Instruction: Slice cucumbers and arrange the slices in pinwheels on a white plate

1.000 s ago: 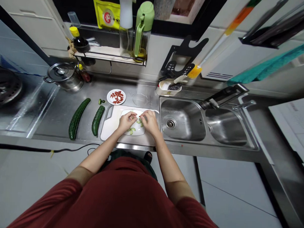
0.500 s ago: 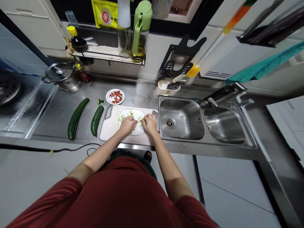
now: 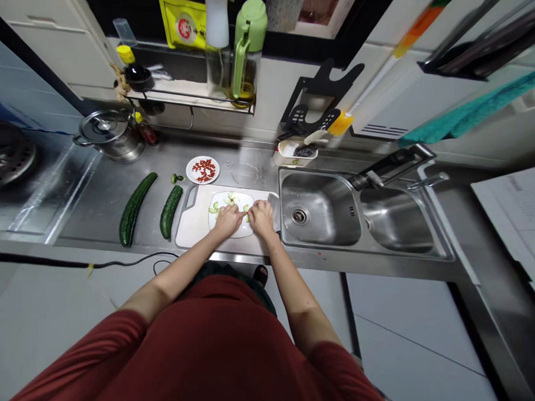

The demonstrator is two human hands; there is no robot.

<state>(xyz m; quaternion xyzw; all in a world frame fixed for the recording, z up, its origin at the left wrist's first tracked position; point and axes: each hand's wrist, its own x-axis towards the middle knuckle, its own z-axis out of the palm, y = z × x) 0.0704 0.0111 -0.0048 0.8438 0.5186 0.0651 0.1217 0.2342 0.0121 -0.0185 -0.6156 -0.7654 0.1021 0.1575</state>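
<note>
Over the white plate [image 3: 244,232] my left hand [image 3: 228,220] is bent at the fingers, its tips reaching right toward a small fan of pale green cucumber slices [image 3: 246,210]. My right hand [image 3: 262,216] pinches at the same slices from the other side, its fingertips partly hidden. More thin cucumber slices [image 3: 231,198] lie fanned out at the plate's far and left sides. Beneath the plate is a pale cutting board [image 3: 193,228]. A knife [image 3: 274,202] lies along the board's right end, partly covered by my right hand.
Left of the board lie a cut cucumber [image 3: 170,212], a whole cucumber [image 3: 138,209] and small cucumber ends [image 3: 177,178]. A small plate [image 3: 190,173] of red bits sits behind. A double sink [image 3: 320,205] is at the right, a lidded pot [image 3: 115,142] at the back left.
My left hand has shifted slightly right, nearer my right hand, and covers more of the slices between them. My right hand stays nearly in place.
</note>
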